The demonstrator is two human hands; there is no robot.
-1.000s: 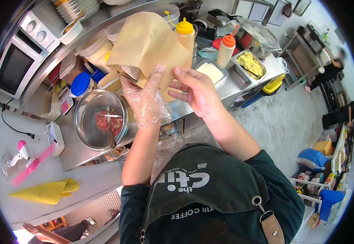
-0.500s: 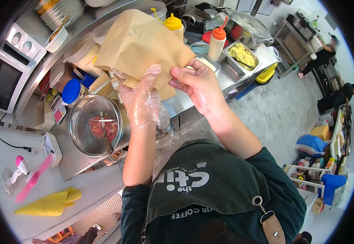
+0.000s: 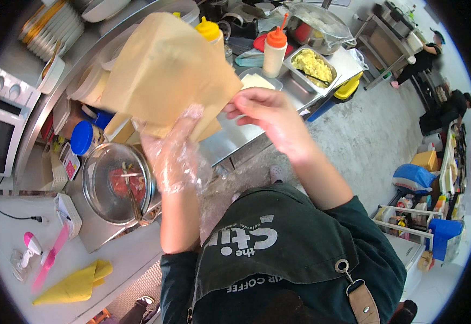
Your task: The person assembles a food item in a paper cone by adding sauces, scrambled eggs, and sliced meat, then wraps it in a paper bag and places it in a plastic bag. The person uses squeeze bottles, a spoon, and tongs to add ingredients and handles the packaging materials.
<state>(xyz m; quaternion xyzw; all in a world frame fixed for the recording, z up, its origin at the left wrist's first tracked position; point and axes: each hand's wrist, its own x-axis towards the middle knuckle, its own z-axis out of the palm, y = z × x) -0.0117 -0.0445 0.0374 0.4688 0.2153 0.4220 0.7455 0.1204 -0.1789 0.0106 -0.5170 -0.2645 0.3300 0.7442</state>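
Note:
My left hand [image 3: 173,146], in a clear plastic glove, grips brown paper [image 3: 170,70] by its near edge, thumb on top. The paper looks like a stack of sheets or a flat bag; I cannot tell which. My right hand [image 3: 270,119] is bare and pinches the paper's right corner between thumb and fingers. Left of my gloved hand stands a steel bowl [image 3: 91,197] with red, meat-like pieces and a utensil in it. Beyond the paper are a yellow-capped squeeze bottle [image 3: 209,31] and a red-capped one [image 3: 274,54].
A steel tray [image 3: 330,93] of chopped yellow food sits on the counter's right. Left are a blue-lidded jar [image 3: 84,137], a white microwave [image 3: 2,129], a pink fan [image 3: 54,251] and a yellow cloth [image 3: 76,283]. Two people [image 3: 424,59] are across the floor.
Both hands and the paper have shifted slightly left in view, as has much of the counter. My right hand still pinches the paper's corner.

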